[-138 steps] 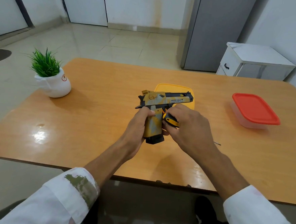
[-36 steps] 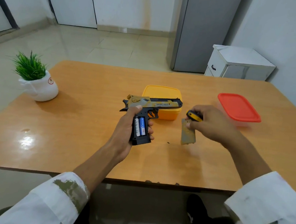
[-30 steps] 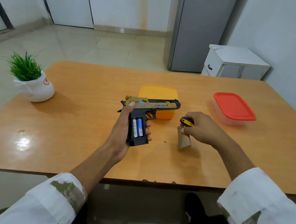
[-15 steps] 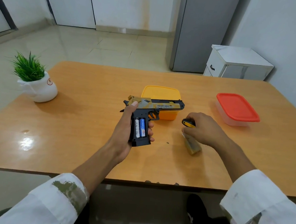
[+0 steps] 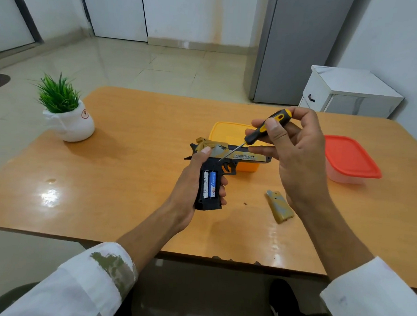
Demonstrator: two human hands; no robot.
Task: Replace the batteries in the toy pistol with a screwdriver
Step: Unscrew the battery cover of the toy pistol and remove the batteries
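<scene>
While the left hand [image 5: 188,181] is gripping the toy pistol [image 5: 227,154] mid-frame, batteries [image 5: 209,183] exposed, the right hand [image 5: 298,159] is pinching the screwdriver [image 5: 266,128] above; prying them out is likely coming next.

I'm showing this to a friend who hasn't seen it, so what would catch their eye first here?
The toy pistol stands out, held over the middle of the table in the left hand, its grip open with two batteries showing. Just above it the right hand pinches a black and yellow screwdriver, tip pointing down at the pistol. The grip cover lies on the table below that hand.
</scene>
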